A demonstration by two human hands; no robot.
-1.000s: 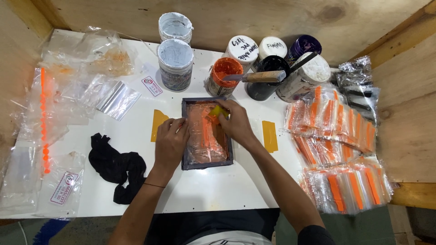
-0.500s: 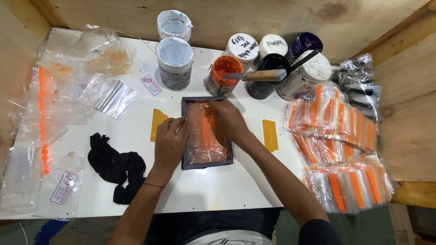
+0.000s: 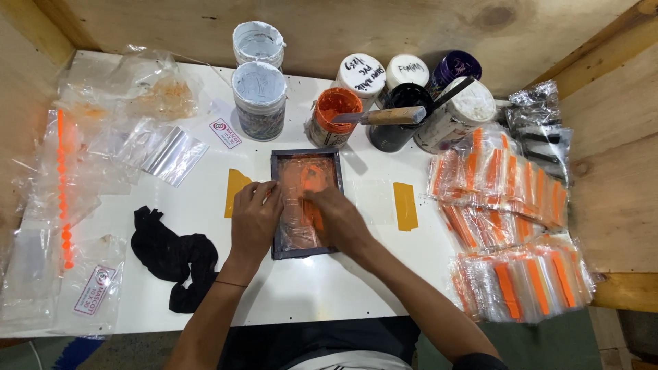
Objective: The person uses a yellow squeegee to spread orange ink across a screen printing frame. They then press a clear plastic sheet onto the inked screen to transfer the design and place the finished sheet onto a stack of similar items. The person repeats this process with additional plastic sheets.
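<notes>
A small dark printing frame (image 3: 306, 159) lies on the white table (image 3: 343, 294), its mesh smeared with orange ink over a clear plastic bag. My left hand (image 3: 255, 219) presses flat on the frame's left edge and holds it down. My right hand (image 3: 339, 220) rests on the mesh at mid-frame, fingers closed on a small yellow scraper that the hand almost hides. An open pot of orange ink (image 3: 334, 116) stands just beyond the frame, and a wooden-handled spatula (image 3: 387, 115) lies across the pots.
Two yellow tape strips (image 3: 405, 205) flank the frame. Grey tubs (image 3: 259, 96) and several dark and white pots stand at the back. Orange-printed bags (image 3: 507, 205) pile up at right, clear bags (image 3: 89, 151) at left, near a black cloth (image 3: 171, 257). Wooden walls enclose the table.
My right hand has slid the scraper from the frame's far end toward me, to mid-frame. My left hand has stayed on the frame's left edge.
</notes>
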